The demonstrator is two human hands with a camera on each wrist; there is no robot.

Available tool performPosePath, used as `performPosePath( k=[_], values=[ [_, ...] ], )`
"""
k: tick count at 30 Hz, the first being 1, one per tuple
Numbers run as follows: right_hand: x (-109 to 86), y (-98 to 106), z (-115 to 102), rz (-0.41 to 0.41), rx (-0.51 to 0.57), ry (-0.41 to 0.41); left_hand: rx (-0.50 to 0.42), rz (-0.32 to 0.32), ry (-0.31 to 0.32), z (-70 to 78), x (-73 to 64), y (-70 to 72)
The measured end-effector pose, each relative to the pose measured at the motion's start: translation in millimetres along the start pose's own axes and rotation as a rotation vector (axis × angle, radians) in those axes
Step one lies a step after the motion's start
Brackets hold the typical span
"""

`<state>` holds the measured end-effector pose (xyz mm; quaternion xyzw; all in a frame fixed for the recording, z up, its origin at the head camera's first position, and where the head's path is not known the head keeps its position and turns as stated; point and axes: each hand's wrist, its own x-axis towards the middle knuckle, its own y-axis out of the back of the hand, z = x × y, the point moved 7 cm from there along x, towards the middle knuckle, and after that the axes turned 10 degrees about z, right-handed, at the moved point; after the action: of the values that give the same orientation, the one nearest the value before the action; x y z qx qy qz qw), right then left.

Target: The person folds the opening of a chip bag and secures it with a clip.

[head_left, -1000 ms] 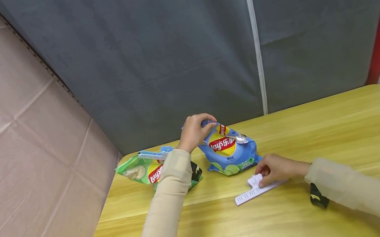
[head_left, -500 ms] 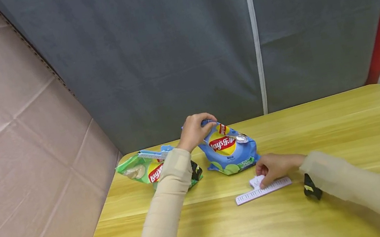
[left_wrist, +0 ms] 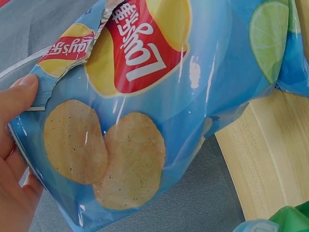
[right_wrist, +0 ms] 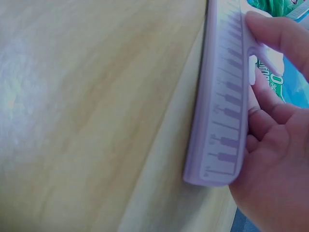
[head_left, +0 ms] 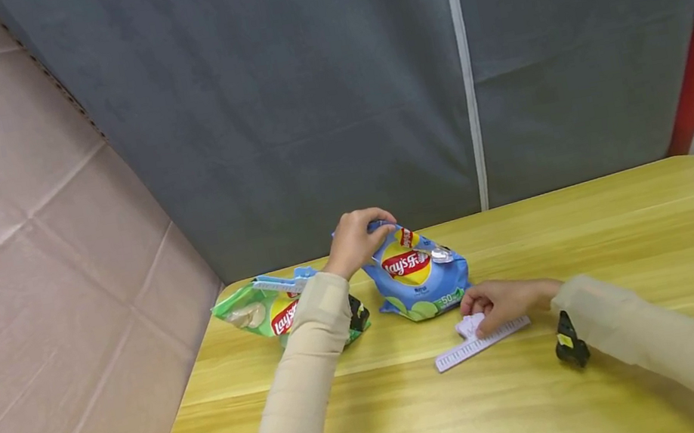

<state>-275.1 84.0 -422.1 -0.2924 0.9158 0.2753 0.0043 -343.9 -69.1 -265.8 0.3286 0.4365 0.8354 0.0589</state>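
My left hand [head_left: 354, 240] pinches the top corner of a blue bag of Lay's chips [head_left: 414, 278], which stands on the table leaning to the left. Thumb and fingers sit on its torn, folded upper edge in the left wrist view. To the right, my right hand [head_left: 502, 304] holds a lilac bag clip [right_wrist: 222, 111] with a piano-key pattern on its long bar. The thumb lies on the clip's handle and the other fingers curl under it. The clip is close over the tabletop, in front of the blue bag.
A green bag of Lay's chips [head_left: 259, 311] lies to the left, with a light blue clip [head_left: 282, 282] across its top; my left forearm partly hides it. A grey curtain [head_left: 300, 102] hangs behind the wooden table [head_left: 597, 228]. Pinkish fabric [head_left: 57, 296] borders the left side.
The clip has shifted slightly right and tilted a little, with the right fingers adjusting on its handle. The left hand and blue bag have stayed put.
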Motion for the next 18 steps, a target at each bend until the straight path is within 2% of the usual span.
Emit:
performPosePath(
  k=[5,11,18],
  values=[
    [0.5,-0.4,0.1,0.006,-0.021,-0.008,0.005,0.007,-0.017,1.9,0.7,1.8],
    [-0.8,0.3,1.6,0.029,0.005,0.018,0.012,-0.001,-0.014,1.4,0.4,0.7],
    [-3.1,1.2,7.4,0.054,0.038,0.001,0.006,-0.004,-0.014,2.0,0.6,-1.3]
  ],
)
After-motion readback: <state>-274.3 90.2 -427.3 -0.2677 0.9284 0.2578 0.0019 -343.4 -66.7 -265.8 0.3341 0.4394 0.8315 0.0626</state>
